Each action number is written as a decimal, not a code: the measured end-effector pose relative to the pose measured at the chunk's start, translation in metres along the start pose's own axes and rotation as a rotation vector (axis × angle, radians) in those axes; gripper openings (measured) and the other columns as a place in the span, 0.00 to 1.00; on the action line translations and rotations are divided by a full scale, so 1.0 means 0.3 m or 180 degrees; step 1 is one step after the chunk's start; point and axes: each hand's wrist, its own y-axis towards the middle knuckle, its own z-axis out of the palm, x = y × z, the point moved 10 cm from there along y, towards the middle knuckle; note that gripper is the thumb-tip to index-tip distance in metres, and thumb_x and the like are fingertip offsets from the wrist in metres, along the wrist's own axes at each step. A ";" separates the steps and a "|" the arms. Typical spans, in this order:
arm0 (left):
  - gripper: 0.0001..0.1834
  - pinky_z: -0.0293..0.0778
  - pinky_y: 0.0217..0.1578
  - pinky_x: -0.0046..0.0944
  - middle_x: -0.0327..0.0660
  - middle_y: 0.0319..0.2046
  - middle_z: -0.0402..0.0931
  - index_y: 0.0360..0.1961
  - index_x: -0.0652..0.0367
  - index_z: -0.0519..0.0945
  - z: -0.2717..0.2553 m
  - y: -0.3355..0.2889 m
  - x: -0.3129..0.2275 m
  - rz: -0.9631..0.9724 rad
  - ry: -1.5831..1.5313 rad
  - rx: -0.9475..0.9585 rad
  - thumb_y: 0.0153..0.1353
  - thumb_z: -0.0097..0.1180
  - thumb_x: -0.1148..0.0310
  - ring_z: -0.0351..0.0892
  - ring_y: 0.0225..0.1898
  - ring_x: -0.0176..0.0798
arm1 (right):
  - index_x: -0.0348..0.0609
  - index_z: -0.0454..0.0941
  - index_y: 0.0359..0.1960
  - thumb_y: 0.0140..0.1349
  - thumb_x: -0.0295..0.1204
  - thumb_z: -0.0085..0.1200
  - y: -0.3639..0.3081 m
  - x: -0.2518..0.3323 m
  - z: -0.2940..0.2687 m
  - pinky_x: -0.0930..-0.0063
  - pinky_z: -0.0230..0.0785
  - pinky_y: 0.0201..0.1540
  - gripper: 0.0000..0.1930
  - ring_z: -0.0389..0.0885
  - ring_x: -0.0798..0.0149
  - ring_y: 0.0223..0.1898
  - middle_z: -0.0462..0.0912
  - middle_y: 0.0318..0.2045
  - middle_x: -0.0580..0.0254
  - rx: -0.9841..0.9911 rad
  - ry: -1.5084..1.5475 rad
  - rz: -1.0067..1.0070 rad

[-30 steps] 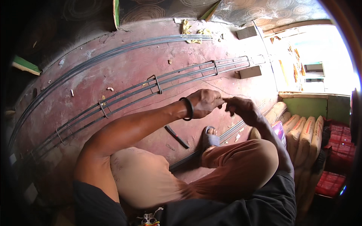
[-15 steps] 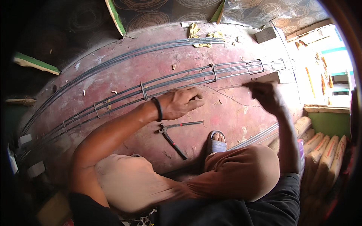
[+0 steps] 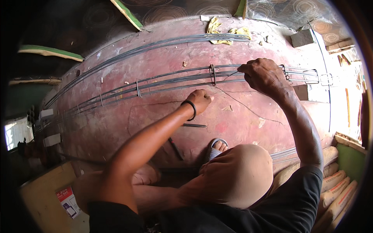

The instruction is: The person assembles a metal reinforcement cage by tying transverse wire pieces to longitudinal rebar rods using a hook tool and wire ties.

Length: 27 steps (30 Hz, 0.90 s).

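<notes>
Below my left forearm, a tool's dark handle lies on the red floor. My left hand hovers beyond it, fingers curled; I cannot tell how tightly, or around what. The rebar cage lies past it, its long axis running from lower left to upper right, its right end near a grey block. Over its bars my right hand pinches a thin wire, fingertips together, the wire pointing left.
</notes>
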 end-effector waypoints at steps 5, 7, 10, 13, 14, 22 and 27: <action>0.27 0.72 0.53 0.36 0.49 0.48 0.79 0.54 0.71 0.72 0.105 0.042 0.076 0.0175 -0.2170 -0.0997 0.57 0.63 0.64 0.78 0.51 0.40 | 0.52 0.84 0.36 0.58 0.27 0.49 0.100 0.076 0.092 0.58 0.77 0.41 0.10 0.83 0.49 0.39 0.84 0.35 0.53 0.0616 0.0234 -0.0508; 0.26 0.72 0.53 0.36 0.48 0.48 0.79 0.54 0.70 0.72 0.118 0.026 0.032 0.0337 -0.2293 -0.1208 0.58 0.62 0.65 0.78 0.51 0.40 | 0.50 0.84 0.35 0.58 0.27 0.49 0.134 0.106 0.116 0.58 0.77 0.41 0.10 0.83 0.49 0.39 0.84 0.35 0.52 0.0851 0.0099 -0.0615; 0.23 0.71 0.52 0.35 0.47 0.47 0.79 0.54 0.69 0.72 0.115 -0.005 -0.011 0.0627 -0.2846 -0.1166 0.62 0.60 0.65 0.77 0.51 0.38 | 0.47 0.83 0.35 0.60 0.27 0.47 0.183 0.164 0.138 0.57 0.77 0.43 0.09 0.83 0.49 0.41 0.83 0.34 0.51 0.1194 -0.0134 -0.0656; 0.14 0.72 0.43 0.30 0.39 0.38 0.81 0.44 0.66 0.77 0.072 -0.039 -0.001 0.0631 -0.2759 -0.1617 0.65 0.57 0.64 0.77 0.40 0.28 | 0.44 0.81 0.36 0.61 0.25 0.46 0.213 0.194 0.162 0.57 0.77 0.43 0.10 0.83 0.49 0.41 0.83 0.33 0.50 0.1409 -0.0299 -0.0658; 0.14 0.72 0.43 0.30 0.39 0.38 0.81 0.44 0.66 0.77 0.071 -0.038 0.005 0.0633 -0.2770 -0.1624 0.65 0.57 0.64 0.77 0.40 0.28 | 0.43 0.81 0.38 0.61 0.25 0.45 0.216 0.203 0.174 0.56 0.77 0.43 0.10 0.83 0.49 0.41 0.83 0.32 0.50 0.1491 -0.0342 -0.0701; 0.11 0.76 0.39 0.33 0.41 0.32 0.83 0.41 0.66 0.78 0.072 -0.066 0.009 0.0584 -0.2431 -0.1413 0.68 0.50 0.68 0.82 0.35 0.32 | 0.45 0.80 0.43 0.62 0.27 0.48 0.192 0.203 0.222 0.58 0.77 0.41 0.11 0.84 0.48 0.38 0.83 0.29 0.51 0.1415 -0.0393 -0.0550; 0.10 0.79 0.36 0.35 0.48 0.34 0.84 0.46 0.63 0.75 0.069 -0.083 -0.014 0.0904 -0.2663 -0.1138 0.65 0.48 0.72 0.85 0.34 0.37 | 0.42 0.78 0.35 0.61 0.27 0.54 0.175 0.229 0.171 0.58 0.72 0.27 0.04 0.81 0.52 0.22 0.79 0.18 0.52 0.0178 -0.0157 -0.1024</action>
